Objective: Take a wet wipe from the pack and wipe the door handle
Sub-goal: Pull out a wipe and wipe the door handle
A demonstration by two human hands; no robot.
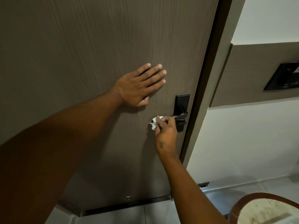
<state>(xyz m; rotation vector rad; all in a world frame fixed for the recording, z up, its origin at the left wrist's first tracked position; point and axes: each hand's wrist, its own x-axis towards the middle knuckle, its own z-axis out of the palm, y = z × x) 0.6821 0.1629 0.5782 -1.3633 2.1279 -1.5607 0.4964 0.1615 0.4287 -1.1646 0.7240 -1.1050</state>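
Head view: the right hand [165, 128] pinches a crumpled wet wipe [154, 122] around the free end of the door handle [178, 116], while the left hand [137, 85] lies flat and spread on the door [80, 46]. Best to fold the wipe round the lever, rub its full length to the black plate [182, 102], and keep bracing.

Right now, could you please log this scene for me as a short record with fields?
left hand: flat on the door, fingers spread, holding nothing
right hand: closed on the wet wipe
wet wipe: white, crumpled, at the free end of the door handle
door handle: dark lever on a black plate
wipe pack: not in view
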